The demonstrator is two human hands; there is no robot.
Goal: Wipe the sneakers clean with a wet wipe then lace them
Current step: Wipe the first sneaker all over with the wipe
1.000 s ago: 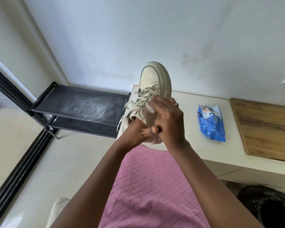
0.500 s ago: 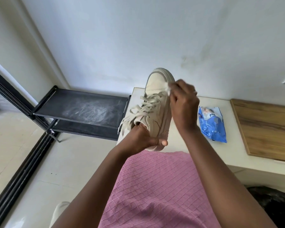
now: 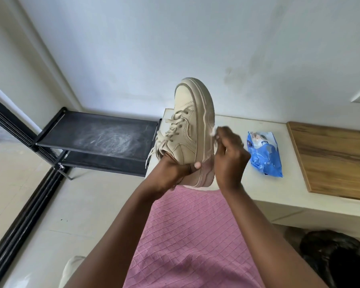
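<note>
Wiping is going on at this moment, and by my judgement the task is sitting somewhere in its first half. The sneaker (image 3: 192,129) is being held up in the air in front of the white wall, above the near corner of the pale table (image 3: 258,190), with its toe pointing up and away and its sole turning to the right. Its upper is looking fairly clean from here, though the ribbed sole edge is showing a pinkish cast near the heel that may only be reflecting the pink garment below. The laces (image 3: 175,125) are running through the eyelets but hanging loose and untied, so the lacing is waiting to be done. A pale shape (image 3: 71,271) at the lower left edge may be the second sneaker, but it is too cropped to say. The left hand (image 3: 170,173) is gripping the heel end, its thumb pressing across the outer side and its other fingers hiding behind the shoe. The right hand (image 3: 229,159) is pinching a small white wet wipe (image 3: 213,133) between curled fingertips and pressing it against the sole's side wall, about midway along the shoe. A blue pack of wipes (image 3: 264,154) is lying on the table just beyond that hand.
</note>
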